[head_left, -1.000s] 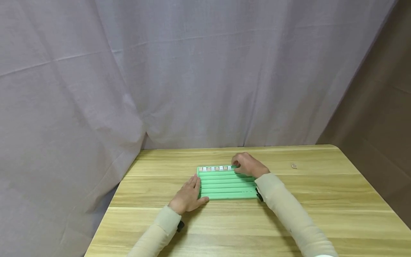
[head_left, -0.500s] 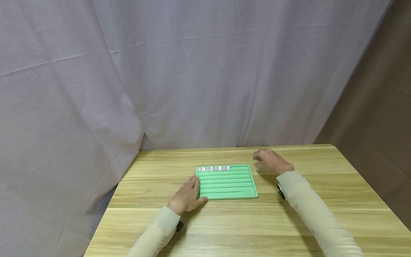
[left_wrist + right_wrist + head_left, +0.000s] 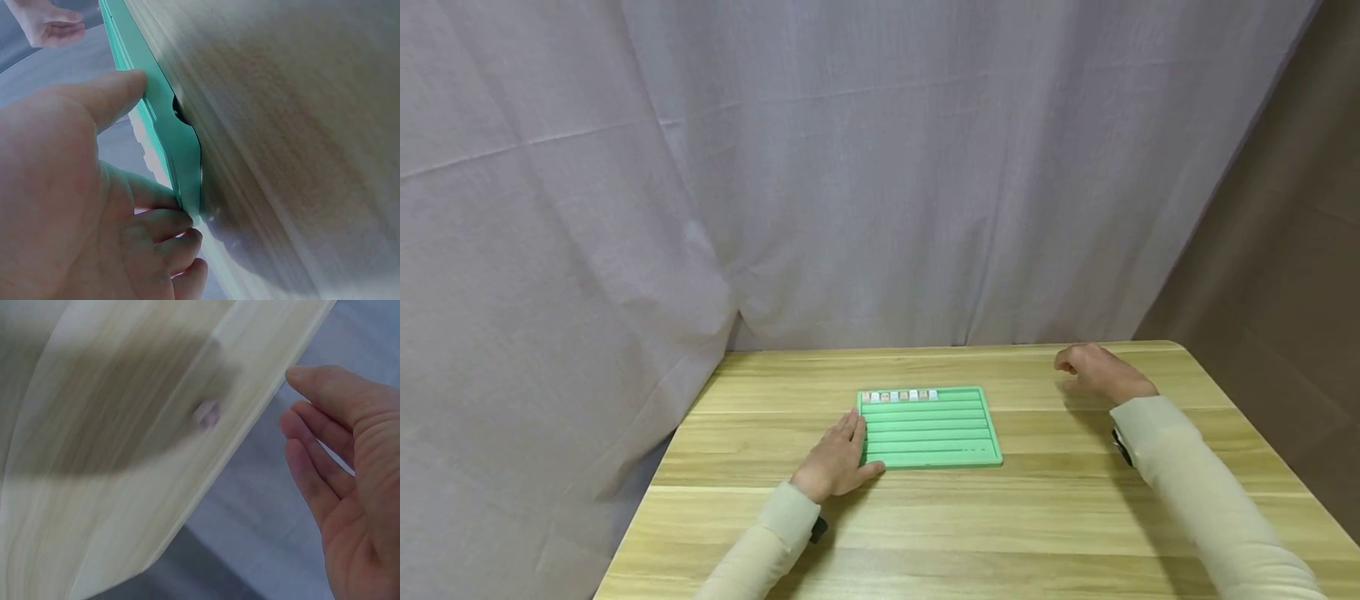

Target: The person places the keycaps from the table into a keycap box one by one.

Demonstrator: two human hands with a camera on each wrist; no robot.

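A green ridged tray [image 3: 932, 435] lies flat on the table. Small square pieces, pale pink and white like letter tiles, stand side by side in its top groove [image 3: 898, 396]. My left hand [image 3: 837, 458] rests against the tray's left side, fingers extended and thumb at the front corner. The left wrist view shows the fingertips touching the green edge [image 3: 181, 140]. Off to the right, my right hand [image 3: 1101, 372] hovers over the table with its fingers loosely bent and holding nothing. A single small pinkish piece [image 3: 207, 414] lies on the wood in the right wrist view, blurred; the head view hides it.
The wooden table [image 3: 925, 533] has a rounded far right corner. Behind it hangs a grey curtain [image 3: 865, 208], and a brownish cloth [image 3: 1277, 275] drops along the right side.
My right hand has left the end of the tile row and travelled right, over the spot where the loose piece was seen. My left hand stays at the tray's side.
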